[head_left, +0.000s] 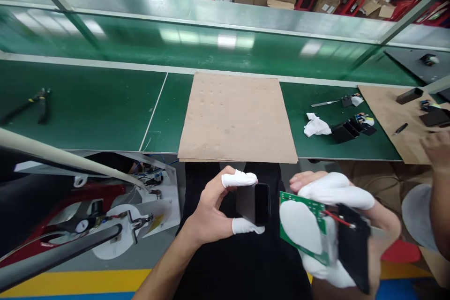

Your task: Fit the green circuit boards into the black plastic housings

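My left hand [214,211], with white finger cots on thumb and forefinger, pinches a small black plastic housing [255,203] over my lap. My right hand [333,225], also in white finger cots, grips a green circuit board [298,225] with a black block [353,243] and a red wire attached. The two hands are close together, the housing's open end facing the board, a small gap between them. Both are below the front edge of the green workbench [87,112].
A brown cardboard sheet [237,119] lies on the bench ahead. To the right are a white cloth [315,125], black housings [346,130], tweezers [325,103] and a second cardboard sheet [393,117]. Pliers [38,103] lie far left. Another person's hand [438,150] is at the right edge.
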`<state>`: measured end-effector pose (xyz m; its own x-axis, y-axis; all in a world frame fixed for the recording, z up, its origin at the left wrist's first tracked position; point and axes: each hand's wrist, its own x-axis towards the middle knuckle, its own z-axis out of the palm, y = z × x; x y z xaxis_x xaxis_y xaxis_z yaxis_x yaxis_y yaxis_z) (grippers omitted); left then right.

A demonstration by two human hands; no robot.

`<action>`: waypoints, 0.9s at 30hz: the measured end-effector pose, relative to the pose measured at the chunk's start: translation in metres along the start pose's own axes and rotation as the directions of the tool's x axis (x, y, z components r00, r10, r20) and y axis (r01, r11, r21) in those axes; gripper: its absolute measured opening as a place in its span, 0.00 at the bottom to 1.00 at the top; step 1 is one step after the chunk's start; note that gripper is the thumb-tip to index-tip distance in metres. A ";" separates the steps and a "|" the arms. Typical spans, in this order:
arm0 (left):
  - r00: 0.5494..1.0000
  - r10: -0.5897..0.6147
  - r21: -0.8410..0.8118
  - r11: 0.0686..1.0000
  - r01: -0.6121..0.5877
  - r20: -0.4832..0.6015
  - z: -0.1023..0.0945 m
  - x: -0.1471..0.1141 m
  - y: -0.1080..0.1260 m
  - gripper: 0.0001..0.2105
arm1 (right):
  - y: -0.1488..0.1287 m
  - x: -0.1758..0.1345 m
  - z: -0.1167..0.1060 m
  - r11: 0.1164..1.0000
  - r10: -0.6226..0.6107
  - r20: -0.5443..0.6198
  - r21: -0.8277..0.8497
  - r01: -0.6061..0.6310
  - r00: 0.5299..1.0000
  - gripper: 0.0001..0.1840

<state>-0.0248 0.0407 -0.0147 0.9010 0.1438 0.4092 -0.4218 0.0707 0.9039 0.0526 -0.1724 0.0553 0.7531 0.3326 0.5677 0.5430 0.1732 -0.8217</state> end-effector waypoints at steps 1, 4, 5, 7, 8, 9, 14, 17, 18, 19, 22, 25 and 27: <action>1.000 0.015 0.001 1.000 -0.015 0.006 0.002 0.001 0.001 0.38 | 0.001 0.001 -0.001 1.000 -0.003 0.050 0.007 0.003 0.999 0.28; 0.999 0.039 0.020 0.999 -0.040 0.026 0.007 0.005 0.007 0.38 | 0.005 0.004 -0.005 0.999 0.002 0.143 0.033 -0.006 0.990 0.32; 0.999 0.041 0.027 0.999 -0.042 0.032 0.009 0.006 0.008 0.38 | 0.006 0.005 -0.005 0.999 0.000 0.155 0.040 -0.007 0.988 0.33; 0.999 0.043 0.034 0.998 -0.044 0.033 0.009 0.007 0.010 0.38 | 0.007 0.005 -0.006 0.999 -0.005 0.160 0.046 -0.003 0.987 0.35; 0.998 0.044 0.036 0.998 -0.045 0.033 0.009 0.007 0.010 0.38 | 0.007 0.005 -0.005 0.999 -0.007 0.157 0.048 -0.001 0.988 0.35; 0.999 0.044 0.038 0.998 -0.046 0.031 0.009 0.007 0.010 0.38 | 0.007 0.004 -0.005 0.999 -0.007 0.157 0.045 0.000 0.988 0.35; 0.998 0.053 0.072 0.996 -0.054 0.025 0.009 0.007 0.010 0.36 | 0.006 0.005 -0.003 1.000 0.012 0.159 0.006 -0.013 0.987 0.33; 0.998 0.060 0.072 0.995 -0.062 0.024 0.010 0.007 0.010 0.35 | 0.006 0.006 -0.002 1.000 0.020 0.163 0.011 -0.022 0.986 0.33; 0.998 0.060 0.069 0.996 -0.062 0.023 0.011 0.007 0.010 0.35 | 0.006 0.007 -0.002 1.000 0.024 0.167 0.012 -0.027 0.986 0.33; 0.998 0.061 0.066 0.996 -0.062 0.021 0.011 0.007 0.011 0.35 | 0.007 0.007 -0.002 1.000 0.027 0.168 0.011 -0.029 0.985 0.34; 0.998 0.064 0.067 0.996 -0.065 0.018 0.012 0.008 0.011 0.35 | 0.007 0.006 -0.003 1.000 0.028 0.177 0.007 -0.029 0.984 0.35; 0.997 0.072 0.078 0.994 -0.074 0.029 0.012 0.008 0.012 0.35 | 0.007 0.006 -0.004 0.999 0.017 0.192 0.023 -0.022 0.981 0.37; 0.997 0.069 0.083 0.994 -0.071 0.024 0.013 0.009 0.012 0.36 | 0.007 0.006 -0.004 0.999 0.014 0.197 0.035 -0.021 0.980 0.38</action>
<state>-0.0207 0.0302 0.0011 0.8717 0.1244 0.4739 -0.4751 -0.0221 0.8797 0.0629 -0.1726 0.0531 0.6728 0.5108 0.5351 0.5135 0.1983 -0.8349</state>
